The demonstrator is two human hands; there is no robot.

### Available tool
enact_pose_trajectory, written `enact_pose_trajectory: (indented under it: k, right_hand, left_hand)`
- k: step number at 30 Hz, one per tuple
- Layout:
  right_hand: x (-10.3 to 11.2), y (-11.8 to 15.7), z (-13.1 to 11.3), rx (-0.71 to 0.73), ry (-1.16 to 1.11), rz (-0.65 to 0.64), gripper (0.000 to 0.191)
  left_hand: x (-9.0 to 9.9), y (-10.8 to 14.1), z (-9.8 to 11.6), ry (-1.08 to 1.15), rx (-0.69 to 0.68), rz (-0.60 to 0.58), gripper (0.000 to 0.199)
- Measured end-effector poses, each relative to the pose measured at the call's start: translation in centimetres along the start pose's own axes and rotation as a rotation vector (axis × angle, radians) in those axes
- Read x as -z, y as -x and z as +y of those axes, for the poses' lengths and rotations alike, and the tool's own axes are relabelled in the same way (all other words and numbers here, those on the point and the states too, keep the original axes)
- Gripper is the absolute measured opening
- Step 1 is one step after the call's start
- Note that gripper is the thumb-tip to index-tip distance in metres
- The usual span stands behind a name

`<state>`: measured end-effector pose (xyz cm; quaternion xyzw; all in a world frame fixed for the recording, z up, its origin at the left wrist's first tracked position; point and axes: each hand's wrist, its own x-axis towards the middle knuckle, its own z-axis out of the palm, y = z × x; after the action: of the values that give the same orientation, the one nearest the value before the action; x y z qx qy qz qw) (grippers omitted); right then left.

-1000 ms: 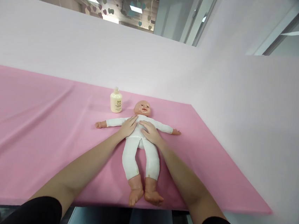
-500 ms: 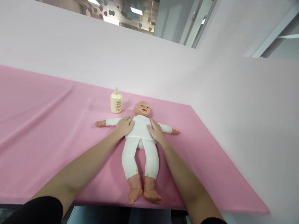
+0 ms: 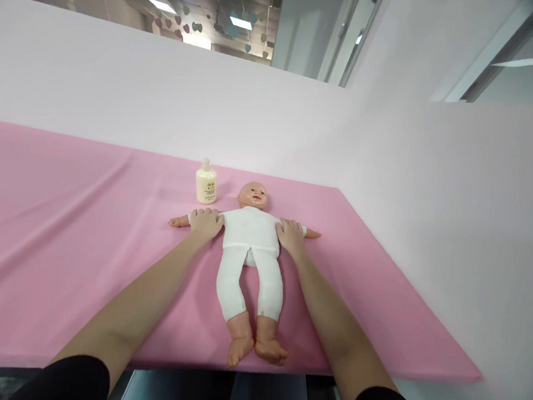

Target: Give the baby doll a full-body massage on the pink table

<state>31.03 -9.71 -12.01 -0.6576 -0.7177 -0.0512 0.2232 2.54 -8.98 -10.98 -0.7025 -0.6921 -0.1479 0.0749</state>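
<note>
A baby doll [image 3: 252, 229] in a white suit lies on its back on the pink-covered table, arms stretched out sideways and bare feet towards me. My left hand [image 3: 206, 223] is over the doll's sleeved arm on the left, its fingers curled across the far side and thumb near the torso. On the opposite side, my right hand [image 3: 290, 234] lies over the other arm in the same way, fingers bent over the sleeve. The undersides of both hands are hidden. Beyond my left hand stands an upright pump bottle [image 3: 206, 185] of pale yellow liquid.
The pink cover [image 3: 78, 238] has soft folds on the left and ends at the front edge. White walls [image 3: 163, 96] rise behind and to the right of the table. Higher up, a window [image 3: 209, 12] shows ceiling lights and heart shapes.
Both my hands have moved outward from the sides of the doll's chest along its arms, left hand leftward and right hand rightward. The doll and bottle stay in place.
</note>
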Motion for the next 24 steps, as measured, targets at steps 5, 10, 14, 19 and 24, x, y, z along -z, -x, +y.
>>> enact_pose_trajectory:
  k: [5, 10, 14, 19, 24]
  right_hand:
    - [0.6, 0.1, 0.5, -0.083, 0.098, -0.001, 0.041]
    - [1.1, 0.0, 0.9, -0.145, 0.154, -0.041, 0.044]
    - [1.1, -0.1, 0.1, -0.154, 0.106, -0.070, 0.040]
    - [1.5, 0.0, -3.6, 0.002, -0.124, -0.219, 0.046]
    - [2.9, 2.2, -8.8, 0.326, -0.182, -0.366, 0.052]
  left_hand:
    - [0.7, -0.3, -0.5, -0.047, 0.084, -0.045, 0.044]
    - [1.0, -0.2, -0.8, -0.068, 0.109, -0.071, 0.045]
    - [0.4, 0.0, -0.2, -0.066, 0.051, -0.012, 0.045]
    - [-0.3, 0.2, 1.2, -0.030, -0.098, -0.003, 0.044]
    - [-0.4, 0.4, 1.8, -0.063, -0.131, 0.000, 0.043]
